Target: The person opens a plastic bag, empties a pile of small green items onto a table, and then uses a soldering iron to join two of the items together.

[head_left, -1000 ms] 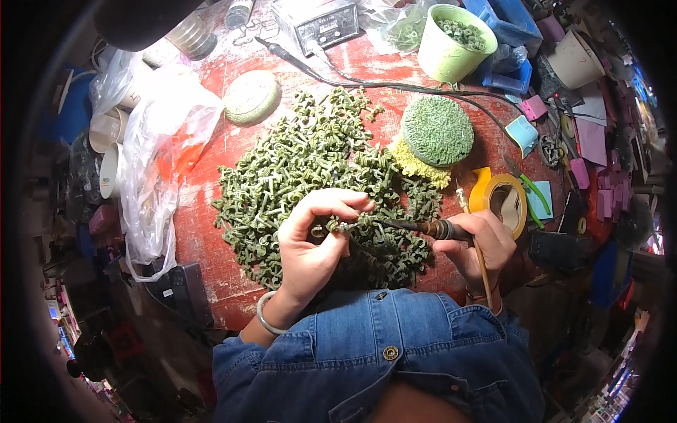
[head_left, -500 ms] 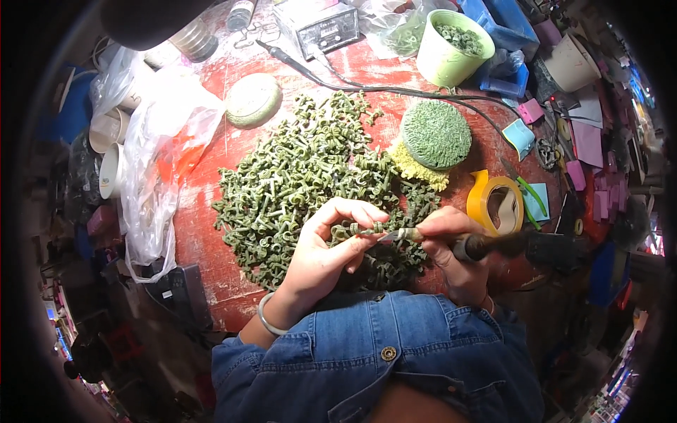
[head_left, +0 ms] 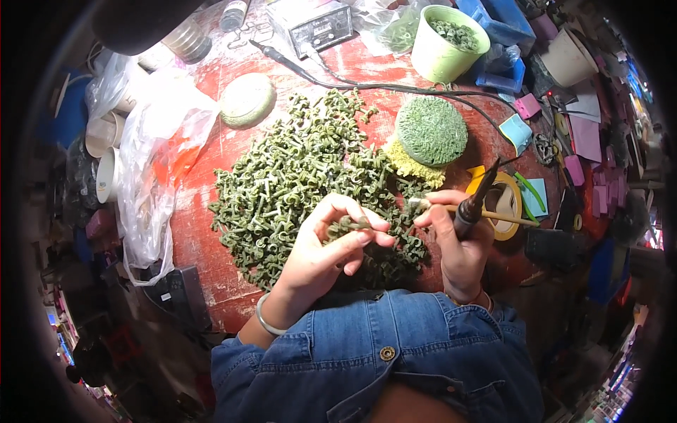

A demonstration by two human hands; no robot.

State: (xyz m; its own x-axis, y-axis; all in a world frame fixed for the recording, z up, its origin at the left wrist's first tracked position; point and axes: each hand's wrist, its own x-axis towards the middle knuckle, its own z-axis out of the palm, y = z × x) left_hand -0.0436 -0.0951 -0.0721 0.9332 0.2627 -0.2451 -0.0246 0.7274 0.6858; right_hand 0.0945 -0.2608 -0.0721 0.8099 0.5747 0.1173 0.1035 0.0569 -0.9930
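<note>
Between the thumb and fingers of my left hand (head_left: 328,243) is a small curled green piece (head_left: 344,227). It is above a large heap of similar green curled pieces (head_left: 289,173). My right hand (head_left: 462,247), to the right and apart from the left, is closed round two tools. One is a thin brush (head_left: 511,217) with a wooden handle, its pale end toward my left hand. The other is a dark pen-like tool (head_left: 471,209) with a thick grip, its narrow tip angled up and away from me.
A round green textured block (head_left: 431,132) rests on a yellow one (head_left: 416,168). Yellow tape (head_left: 513,229) and green-handled pliers (head_left: 527,197) are at right. Behind stand a pale green tub (head_left: 437,63) and a control box (head_left: 321,28) with cables. Plastic bags (head_left: 151,169) lie left.
My right hand has drawn back rightward from the green piece, and the brush has left it. The dark tool has swung from lying rightward to pointing away from me. My left hand keeps its piece.
</note>
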